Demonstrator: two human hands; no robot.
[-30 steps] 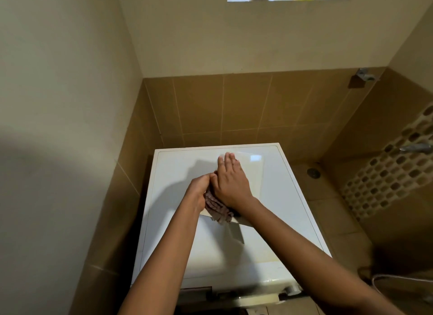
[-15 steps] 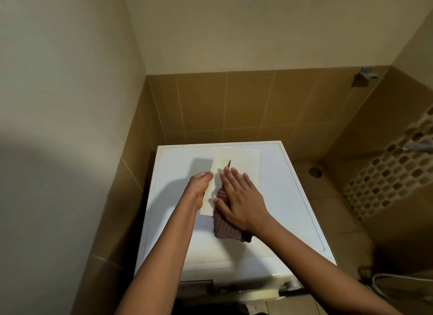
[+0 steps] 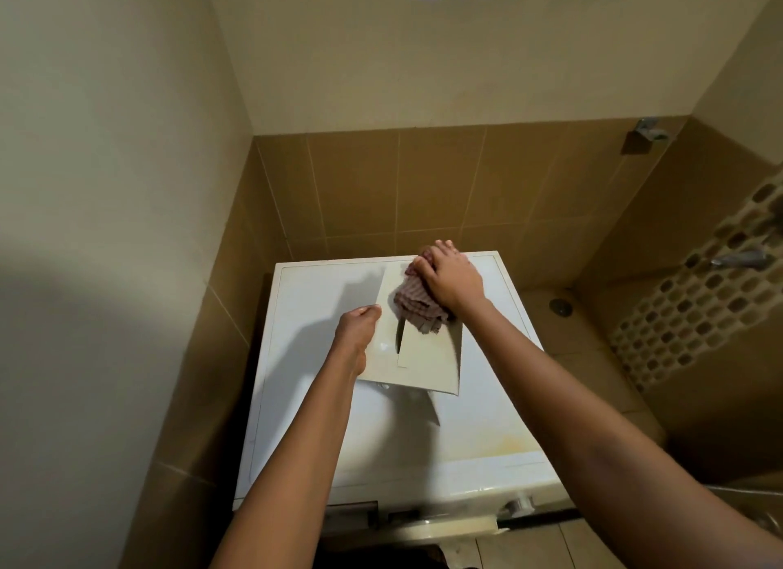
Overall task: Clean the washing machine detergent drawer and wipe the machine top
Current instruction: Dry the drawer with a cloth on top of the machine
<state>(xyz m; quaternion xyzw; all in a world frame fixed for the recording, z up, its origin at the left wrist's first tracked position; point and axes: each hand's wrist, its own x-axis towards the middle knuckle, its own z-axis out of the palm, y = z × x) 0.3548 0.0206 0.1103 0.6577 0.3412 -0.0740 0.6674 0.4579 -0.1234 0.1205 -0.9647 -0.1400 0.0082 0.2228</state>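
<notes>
Head view. Washing machine top [image 3: 330,420], white, set in a tiled corner. Cream panel [image 3: 428,365] lies on the middle of the washing machine top, its near edge slightly raised. Checked cloth [image 3: 417,304] sits bunched on the panel, toward the top's rear edge. Right hand [image 3: 451,278] presses down on the cloth with its fingers curled over it. Left hand [image 3: 356,327] has its fingers straight and together against the panel's left edge.

Both arms reached forward. Right hand [image 3: 451,278] furthest out, fingers curled over a cloth [image 3: 417,304]. Left hand [image 3: 358,331] nearer, edge-on, fingers bunched together; grip unclear.
</notes>
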